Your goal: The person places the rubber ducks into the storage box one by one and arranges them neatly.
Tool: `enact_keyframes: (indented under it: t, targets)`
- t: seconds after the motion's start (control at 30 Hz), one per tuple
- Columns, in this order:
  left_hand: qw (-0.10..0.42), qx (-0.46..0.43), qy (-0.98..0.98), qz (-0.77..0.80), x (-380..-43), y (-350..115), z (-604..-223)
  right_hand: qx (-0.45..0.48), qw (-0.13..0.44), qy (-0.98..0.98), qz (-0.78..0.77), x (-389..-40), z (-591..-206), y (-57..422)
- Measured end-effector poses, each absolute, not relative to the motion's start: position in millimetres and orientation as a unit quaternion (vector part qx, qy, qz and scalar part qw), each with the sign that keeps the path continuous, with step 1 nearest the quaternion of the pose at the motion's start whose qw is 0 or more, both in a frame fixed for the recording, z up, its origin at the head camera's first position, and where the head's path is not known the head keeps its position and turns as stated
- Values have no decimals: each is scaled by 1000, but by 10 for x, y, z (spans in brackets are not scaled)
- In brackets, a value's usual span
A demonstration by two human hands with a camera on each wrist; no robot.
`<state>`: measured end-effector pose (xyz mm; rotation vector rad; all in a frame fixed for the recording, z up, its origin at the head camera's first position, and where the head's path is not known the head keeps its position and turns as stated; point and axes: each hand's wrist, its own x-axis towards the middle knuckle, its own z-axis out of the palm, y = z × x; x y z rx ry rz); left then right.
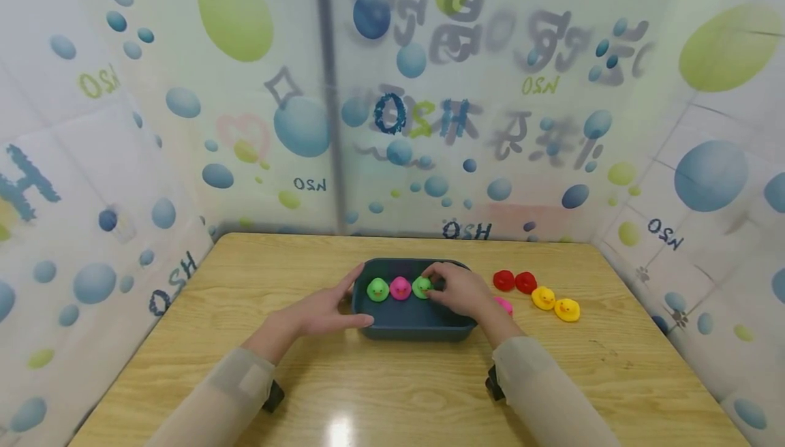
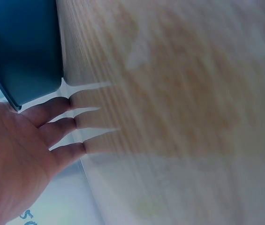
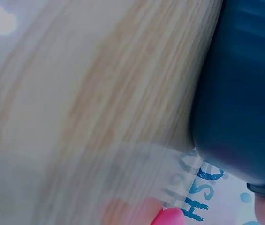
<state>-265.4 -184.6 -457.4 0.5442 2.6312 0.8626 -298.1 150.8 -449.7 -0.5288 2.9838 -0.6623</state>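
In the head view a dark blue tray (image 1: 417,333) lies lengthwise on the table. Along its far side, a green rubber duck (image 1: 377,289) and a pink rubber duck (image 1: 401,288) stand side by side. To their right is a second green rubber duck (image 1: 420,288), pinched between the thumb and fingers of my right hand (image 1: 463,289), which reaches in over the right end. My left hand (image 1: 321,311) rests against the tray's left end, thumb at the near rim. The left wrist view shows its fingers (image 2: 57,110) straight and spread beside the tray.
Right of the tray, two red objects (image 1: 515,281) and two yellow rubber ducks (image 1: 555,304) sit on the wooden table (image 1: 245,283). Another pink object (image 1: 504,304) is partly hidden behind my right wrist. Printed curtains (image 1: 392,181) enclose the table at the back and sides.
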Motion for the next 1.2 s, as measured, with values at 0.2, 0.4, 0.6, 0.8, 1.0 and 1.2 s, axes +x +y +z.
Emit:
enact_keyframes:
  t: [0.2,0.4,0.6,0.8,1.0,1.2]
  targets:
    - [161,189,921,301,-2643,-1850,-4541,-162,26,962,-219,-2983,-4499,1489]
    - [163,186,921,300,-2629,-1862,-4533,-161,28,961,-222,-2991,-4506,1472]
    - [164,184,922,297,-2624,-1873,-4536,-167,19,960,-224,-3009,-4515,1462]
    - [162,182,924,295,-2626,-1870,-4552,-174,15,949,-262,-3012,-4525,1484]
    - [162,182,923,299,-2636,-1841,-4564,-202,-20,899,-387,-2973,-4490,1634]
    - [160,185,924,293,-2640,-1830,-4550,-191,-27,891,-411,-2808,-4320,1882]
